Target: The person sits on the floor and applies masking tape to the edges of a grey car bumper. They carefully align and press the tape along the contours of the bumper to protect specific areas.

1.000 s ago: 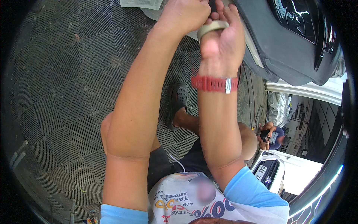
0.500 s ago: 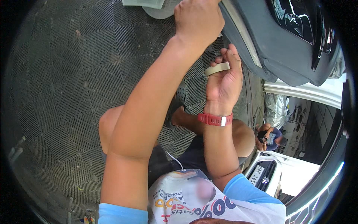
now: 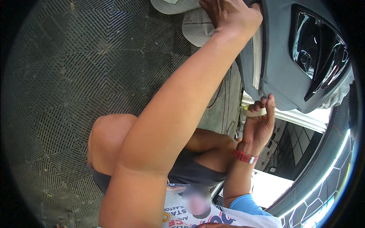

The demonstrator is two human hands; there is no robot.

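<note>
A grey car bumper (image 3: 279, 57) fills the upper right, with a pale tape strip (image 3: 257, 62) along its edge. At the top, my left hand (image 3: 235, 17) reaches to that edge, its thumb apart from the fingers and against the bumper. The upper rim of the picture cuts off some of its fingertips. My right hand (image 3: 260, 127), above a red wristwatch, is lower down beside the bumper's end. A cream roll of masking tape (image 3: 254, 113) is held in its fingers. Just left of my left hand lies a printed paper sheet (image 3: 195, 28).
Dark ribbed matting (image 3: 95, 76) covers the floor on the left. Another rounded paper piece (image 3: 163, 7) lies at the top. A glossy black headlight-shaped opening (image 3: 310, 49) is in the bumper. My bent knee (image 3: 108, 140) is below my left forearm.
My left hand has moved right, up against the bumper edge. My right hand has gone down and to the right with the tape roll. The view has shifted, showing more paper and bumper.
</note>
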